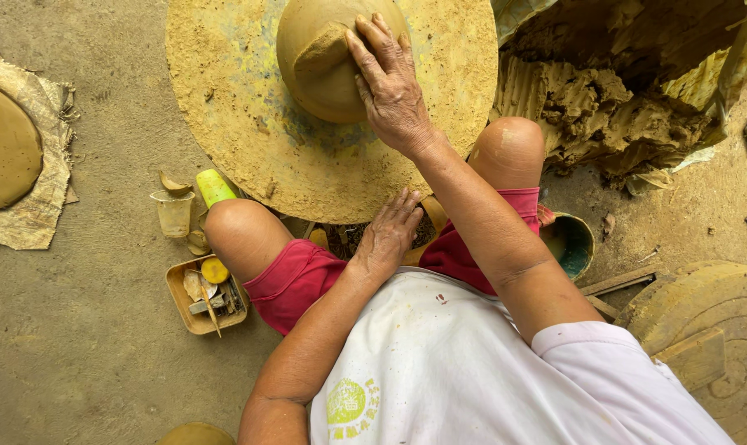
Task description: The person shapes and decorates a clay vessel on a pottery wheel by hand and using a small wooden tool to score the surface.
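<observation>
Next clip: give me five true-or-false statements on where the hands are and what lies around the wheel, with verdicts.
1. The right hand rests on the clay mound. True.
2. The left hand grips the clay mound. False: it lies low between the knees, at the near edge of the round wheel.
3. A heap of raw clay sits right of the wheel. True.
4. The small tray of tools lies on the wheel. False: it is on the ground by the left knee.
5. The shorts are blue. False: they are red.
</observation>
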